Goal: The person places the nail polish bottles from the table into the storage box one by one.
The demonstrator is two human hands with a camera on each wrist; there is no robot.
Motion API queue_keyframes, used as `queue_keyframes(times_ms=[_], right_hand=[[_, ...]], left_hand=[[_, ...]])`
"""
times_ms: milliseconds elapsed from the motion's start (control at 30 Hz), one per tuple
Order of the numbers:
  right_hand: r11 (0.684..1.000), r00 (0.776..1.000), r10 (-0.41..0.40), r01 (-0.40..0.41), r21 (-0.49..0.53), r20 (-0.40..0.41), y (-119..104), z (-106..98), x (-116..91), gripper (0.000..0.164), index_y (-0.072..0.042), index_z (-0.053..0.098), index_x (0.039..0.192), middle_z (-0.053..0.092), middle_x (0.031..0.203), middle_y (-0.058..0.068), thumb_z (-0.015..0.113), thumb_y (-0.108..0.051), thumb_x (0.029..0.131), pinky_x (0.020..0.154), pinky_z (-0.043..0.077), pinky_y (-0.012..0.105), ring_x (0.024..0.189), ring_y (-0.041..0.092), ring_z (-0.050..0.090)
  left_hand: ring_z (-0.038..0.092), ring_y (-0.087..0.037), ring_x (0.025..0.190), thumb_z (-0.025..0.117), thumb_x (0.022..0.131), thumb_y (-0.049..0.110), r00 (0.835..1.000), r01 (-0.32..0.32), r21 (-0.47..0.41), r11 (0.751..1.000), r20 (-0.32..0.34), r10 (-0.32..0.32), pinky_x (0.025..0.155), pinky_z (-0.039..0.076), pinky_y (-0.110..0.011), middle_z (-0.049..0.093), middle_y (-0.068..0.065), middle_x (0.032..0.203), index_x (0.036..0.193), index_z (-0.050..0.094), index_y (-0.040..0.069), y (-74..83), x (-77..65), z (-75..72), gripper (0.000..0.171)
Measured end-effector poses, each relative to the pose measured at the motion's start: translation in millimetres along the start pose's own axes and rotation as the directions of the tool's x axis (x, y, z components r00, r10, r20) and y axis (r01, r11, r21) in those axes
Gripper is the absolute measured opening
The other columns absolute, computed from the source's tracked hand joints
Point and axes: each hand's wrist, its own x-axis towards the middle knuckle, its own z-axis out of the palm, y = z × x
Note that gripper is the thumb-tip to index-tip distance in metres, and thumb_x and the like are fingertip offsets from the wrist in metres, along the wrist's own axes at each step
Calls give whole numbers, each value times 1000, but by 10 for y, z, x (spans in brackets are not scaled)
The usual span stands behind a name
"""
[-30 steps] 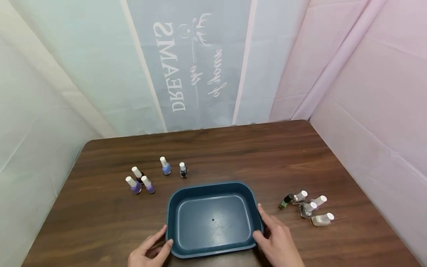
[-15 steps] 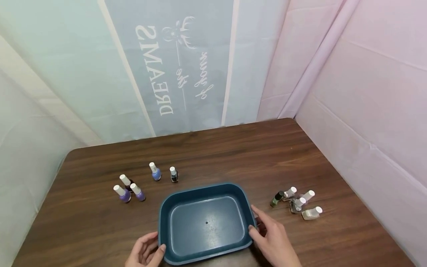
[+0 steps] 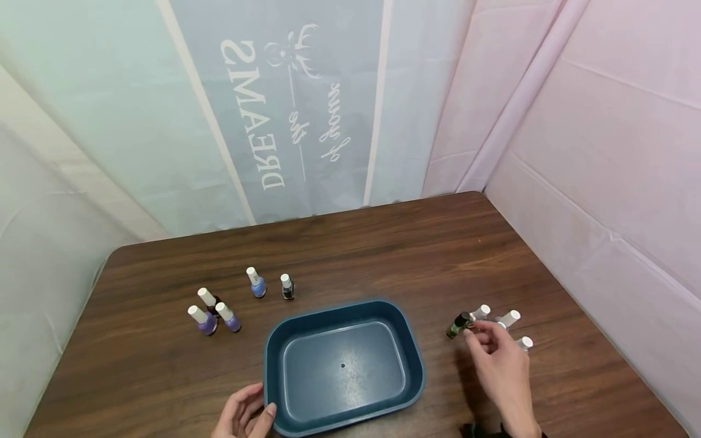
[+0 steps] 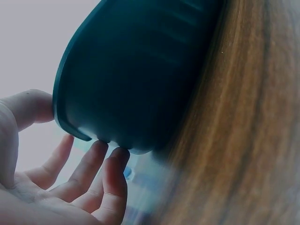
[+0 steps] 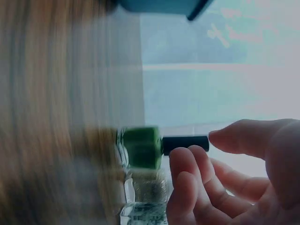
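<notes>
A dark teal plastic tray (image 3: 344, 371) lies on the table; it holds nothing. At its near left corner, my left hand (image 3: 243, 412) grips the edge, thumb on the rim and fingertips against the outer wall, as the left wrist view of the tray (image 4: 126, 79) shows. My right hand (image 3: 501, 362) is at a green nail polish bottle (image 3: 457, 325) with a black cap. In the right wrist view, thumb and fingertips surround that black cap (image 5: 185, 144) without a clear squeeze. Clear, white-capped nail polish bottles (image 3: 510, 317) stand beside it, partly hidden by the hand.
On the left stand two purple nail polish bottles (image 3: 204, 320) and a dark one (image 3: 210, 299). A blue bottle (image 3: 256, 283) and a black bottle (image 3: 287, 287) stand behind the tray. Fabric curtains (image 3: 306, 121) hang around the wooden table (image 3: 383, 255).
My right hand has let go of the tray's right side and moved right to the green nail polish bottle. My left hand stays at the tray. The head view has turned slightly right.
</notes>
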Motion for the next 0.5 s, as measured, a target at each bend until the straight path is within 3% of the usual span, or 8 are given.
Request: queue_keyframes(times_ms=[167,367,500], right_hand=[[999,997,32,-31,-19,75,23,51,99,26,-6,64,111,72,74,4,67,-18,89,53,39,19,54,-4,52],[999,990,39,-38,-16,138,21,160,150,29,-1,59,114,71,72,5,65,-14,89,52,42,20,53,0,59],[999,990,43,-41,-16,137,33,210,172,25,-1,60,110,71,71,6,65,-11,88,51,42,20,52,2,59]], left_hand=[[65,1,82,74,78,-1,1000,22,-12,1000,3,-22,68,55,-18,66,15,92,116,59,0,-2,9,-4,41],[64,4,82,73,80,1,999,52,30,998,12,-52,68,55,-18,66,-15,113,119,58,1,10,13,-7,42],[62,6,82,73,81,2,998,60,49,997,16,-60,69,54,-17,63,-20,120,120,58,1,33,15,-2,42]])
